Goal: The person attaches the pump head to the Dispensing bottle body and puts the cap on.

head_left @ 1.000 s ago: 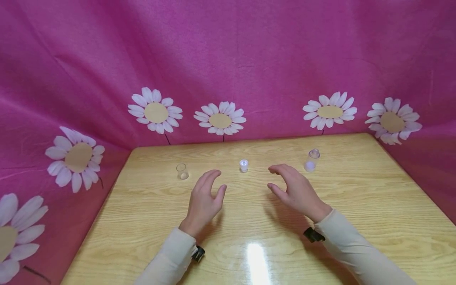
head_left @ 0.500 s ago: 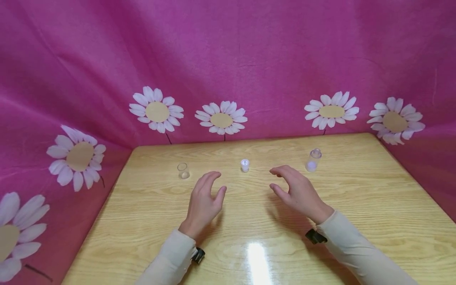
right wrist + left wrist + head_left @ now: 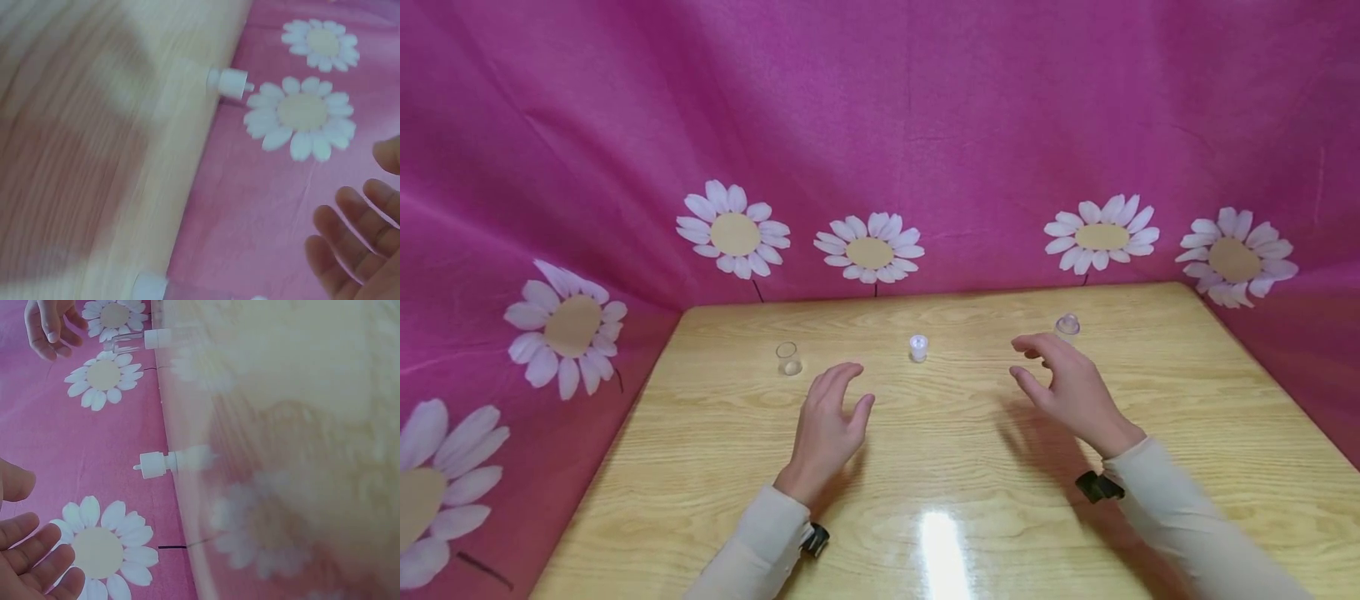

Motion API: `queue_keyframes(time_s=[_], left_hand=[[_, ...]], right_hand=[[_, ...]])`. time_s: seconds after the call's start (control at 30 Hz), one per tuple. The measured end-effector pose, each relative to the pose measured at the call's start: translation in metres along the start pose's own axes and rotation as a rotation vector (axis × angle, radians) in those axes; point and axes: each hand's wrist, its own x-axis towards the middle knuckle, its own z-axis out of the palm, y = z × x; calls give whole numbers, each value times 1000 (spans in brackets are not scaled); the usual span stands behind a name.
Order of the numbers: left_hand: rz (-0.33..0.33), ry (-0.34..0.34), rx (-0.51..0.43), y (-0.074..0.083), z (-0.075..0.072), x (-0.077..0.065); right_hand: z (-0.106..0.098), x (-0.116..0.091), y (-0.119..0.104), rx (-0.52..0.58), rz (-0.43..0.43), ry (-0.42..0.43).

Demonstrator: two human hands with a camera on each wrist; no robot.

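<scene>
My left hand (image 3: pixel 827 433) hovers over the table with fingers loosely curved and nothing in its grasp. Beyond its fingertips to the left stands a small clear cap (image 3: pixel 789 361), shaped like a cup with its rim up. A little white pump top (image 3: pixel 918 348) stands upright at the middle; the left wrist view shows its nozzle (image 3: pixel 137 467). My right hand (image 3: pixel 1078 396), thumb and fingers apart, is nearest the clear bottle (image 3: pixel 1067 325). It covers the lower part of that bottle in the head view. The bottle's white base (image 3: pixel 157 339) shows in the left wrist view.
The wooden table (image 3: pixel 925 450) meets a pink curtain (image 3: pixel 880 125) with printed daisies at its back and sides. Glare (image 3: pixel 943 554) lies on the near part of the tabletop. Each wrist wears a black camera mount (image 3: pixel 1100 487).
My right hand has moved right and now overlaps the bottle, which was fully visible before. My left hand has stayed nearly still. The scene has shifted slightly with the head.
</scene>
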Motion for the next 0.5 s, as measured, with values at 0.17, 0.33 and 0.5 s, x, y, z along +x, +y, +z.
queue_keyframes(time_s=[0.17, 0.33, 0.5], left_hand=[[-5, -5, 10, -2, 1, 0], [-6, -8, 7, -1, 1, -1], [-28, -23, 7, -1, 2, -2]], right_hand=[[-11, 1, 20, 9, 50, 101], [-18, -2, 41, 69, 169, 184], [-20, -3, 58, 81, 293, 213]])
